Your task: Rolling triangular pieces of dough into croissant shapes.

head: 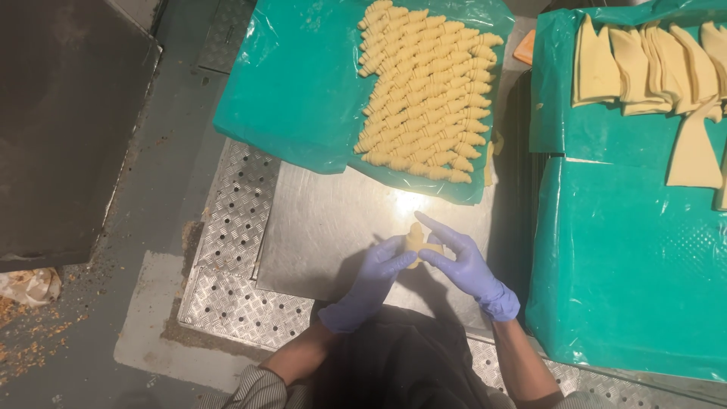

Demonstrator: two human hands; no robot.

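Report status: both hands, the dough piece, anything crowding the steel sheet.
Left hand and right hand, blue-gloved, both pinching one dough piece over the steel sheet. Rolled dough rows on green plastic beyond, apart from hands. Nothing in the way.

The person is wearing thin lilac gloves on both hands, left hand (pixel 369 282) and right hand (pixel 468 265), with grey striped sleeves pushed up.

Rows of rolled croissants (pixel 428 91) lie on green plastic sheet (pixel 303 83); flat dough triangles (pixel 651 64) rest at right.
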